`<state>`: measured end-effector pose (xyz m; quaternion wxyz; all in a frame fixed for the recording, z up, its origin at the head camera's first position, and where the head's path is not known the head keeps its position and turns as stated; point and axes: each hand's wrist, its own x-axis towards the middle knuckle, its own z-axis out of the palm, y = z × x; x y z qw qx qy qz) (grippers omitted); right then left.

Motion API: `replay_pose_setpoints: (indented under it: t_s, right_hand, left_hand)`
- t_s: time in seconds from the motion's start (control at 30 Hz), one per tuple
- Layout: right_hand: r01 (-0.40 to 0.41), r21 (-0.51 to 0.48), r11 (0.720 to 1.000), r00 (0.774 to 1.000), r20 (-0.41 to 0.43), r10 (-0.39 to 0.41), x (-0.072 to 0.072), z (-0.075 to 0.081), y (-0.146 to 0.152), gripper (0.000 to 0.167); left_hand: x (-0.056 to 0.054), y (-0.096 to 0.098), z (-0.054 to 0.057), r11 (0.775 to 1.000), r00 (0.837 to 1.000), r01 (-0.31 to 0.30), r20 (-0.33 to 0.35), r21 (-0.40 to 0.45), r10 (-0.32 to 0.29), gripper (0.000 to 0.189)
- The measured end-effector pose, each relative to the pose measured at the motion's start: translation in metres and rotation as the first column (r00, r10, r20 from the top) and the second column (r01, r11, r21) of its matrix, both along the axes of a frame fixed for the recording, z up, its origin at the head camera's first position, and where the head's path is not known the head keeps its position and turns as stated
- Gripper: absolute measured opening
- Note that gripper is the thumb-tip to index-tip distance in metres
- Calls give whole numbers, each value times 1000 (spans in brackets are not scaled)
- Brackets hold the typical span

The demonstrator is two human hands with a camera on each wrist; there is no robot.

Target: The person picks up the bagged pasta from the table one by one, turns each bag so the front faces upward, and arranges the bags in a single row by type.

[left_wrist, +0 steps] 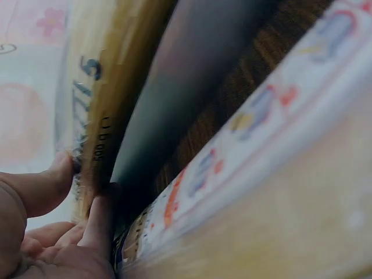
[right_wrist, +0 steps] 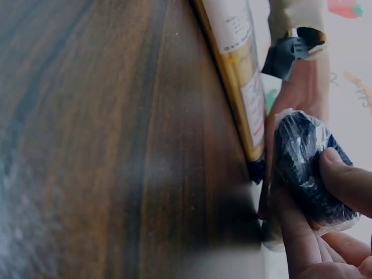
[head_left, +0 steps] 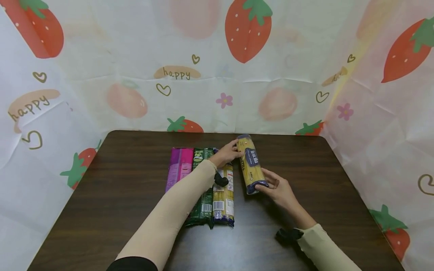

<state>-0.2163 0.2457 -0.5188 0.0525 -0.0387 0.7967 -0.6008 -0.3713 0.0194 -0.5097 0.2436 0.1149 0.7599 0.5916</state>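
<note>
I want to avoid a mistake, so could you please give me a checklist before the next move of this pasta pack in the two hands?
1. Left hand grips far end of held pasta pack: ok.
2. Right hand grips near end: ok.
3. Pink pack, green pack and yellow pack lie side by side: ok.
4. Held pack parallel to them: not ok, slanted.
5. Left sleeve away from the row: not ok, crosses above it.
6. Wrapping undamaged: cannot tell, hands hide parts.

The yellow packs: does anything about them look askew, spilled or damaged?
The held pack slants between the left hand and right hand, out of line with the other yellow pack on the table. That looks like ordinary handling; no spill or tear is visible.
</note>
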Motion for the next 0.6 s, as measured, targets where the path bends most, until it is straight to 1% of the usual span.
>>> replay_pose_setpoints:
  t_s: [0.1, 0.27, 0.47, 0.6]
  right_hand:
    - [-1, 15, 1000, 1000, 13, 1, 1, -1, -1, 73]
    - [-11, 32, 999, 1000, 16, 10, 0, -4, -1, 74]
    - [-5, 113, 994, 1000, 18, 3, -4, -8, 0, 76]
    - [-8, 192, 981, 1000, 7, 7, -3, -9, 1, 75]
  left_hand:
    - [0, 0, 0, 999, 1000, 21, -5, -26, -21, 79]
    - [0, 1, 1, 999, 999, 31, -3, -25, -32, 78]
    - [1, 2, -1, 998, 999, 43, -22, -37, -44, 75]
    - [3, 2, -2, 998, 998, 55, -31, -41, -56, 76]
